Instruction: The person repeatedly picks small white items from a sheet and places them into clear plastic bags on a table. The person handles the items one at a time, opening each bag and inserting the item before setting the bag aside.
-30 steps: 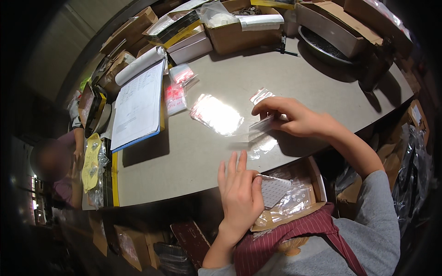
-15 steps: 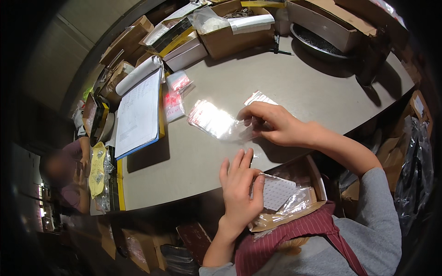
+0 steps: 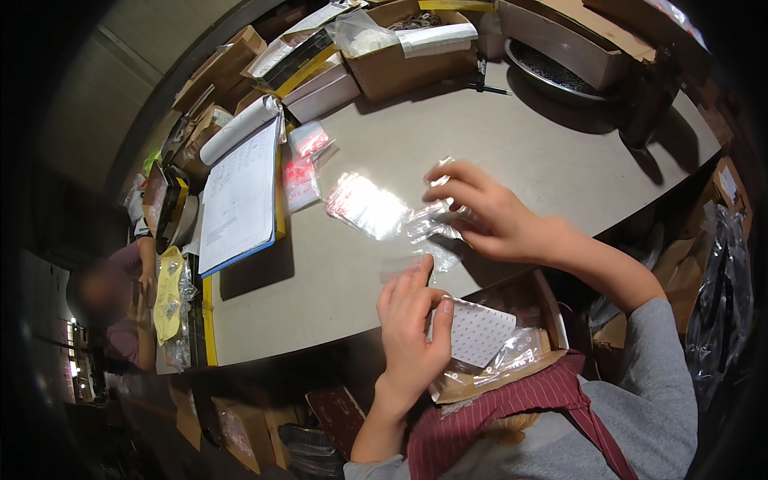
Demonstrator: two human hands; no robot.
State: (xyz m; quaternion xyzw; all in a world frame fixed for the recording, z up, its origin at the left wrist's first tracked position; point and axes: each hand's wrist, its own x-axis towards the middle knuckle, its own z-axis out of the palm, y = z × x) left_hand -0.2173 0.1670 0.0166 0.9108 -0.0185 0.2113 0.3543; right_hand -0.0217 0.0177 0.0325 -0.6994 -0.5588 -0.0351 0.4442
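Observation:
My left hand (image 3: 412, 332) is at the table's near edge, its thumb folded over the corner of a white dotted sheet (image 3: 482, 332). One of its fingertips rests on a clear plastic bag (image 3: 404, 267) lying on the table. The sheet hangs over an open cardboard box (image 3: 500, 382) in front of my body, which has clear plastic and small ring-like pieces in it. My right hand (image 3: 500, 216) is over crumpled clear bags (image 3: 428, 222), fingers curved and apart, holding nothing that I can see. Left of them lies a fanned stack of shiny clear bags (image 3: 364, 206).
A clipboard with papers (image 3: 240, 192) lies at the left, beside red-printed bags (image 3: 302, 182). Cardboard boxes (image 3: 412, 60) line the back. A metal bowl of dark small parts (image 3: 560, 80) stands at the far right. Another person's arm (image 3: 147, 268) shows at the left edge.
My right hand has lifted off the fanned stack, its fingers spreading. A clear bag now lies under my left fingertip, and the left hand has shifted slightly left.

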